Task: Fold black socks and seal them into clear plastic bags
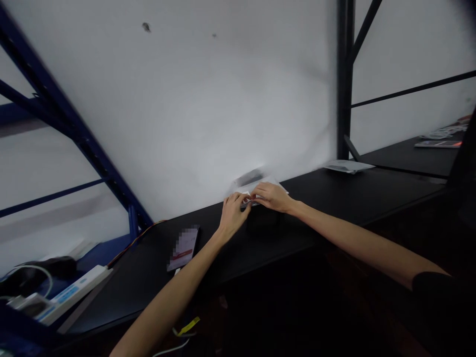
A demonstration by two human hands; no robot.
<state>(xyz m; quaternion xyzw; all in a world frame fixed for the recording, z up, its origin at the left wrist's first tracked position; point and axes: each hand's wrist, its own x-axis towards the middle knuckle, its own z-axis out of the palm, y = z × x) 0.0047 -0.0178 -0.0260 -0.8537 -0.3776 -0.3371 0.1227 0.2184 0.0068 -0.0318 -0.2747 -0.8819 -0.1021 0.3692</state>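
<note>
Near the back edge of the black table, my left hand (234, 212) and my right hand (272, 196) meet at a small pale item (253, 202), with the fingers of both pinched round its edges. What the item is cannot be made out, as the fingers cover much of it. Just behind the hands lies a white packet or sheet (273, 184), close to the wall. A phone (184, 248) with a lit screen rests on the table to the left of my left forearm.
Another pale packet (348, 166) lies at the back right of the black table (148, 277). A white power strip (74, 294) with cables is at the lower left. Blue frame bars (85, 144) rise on the left, a black post (344, 89) on the right.
</note>
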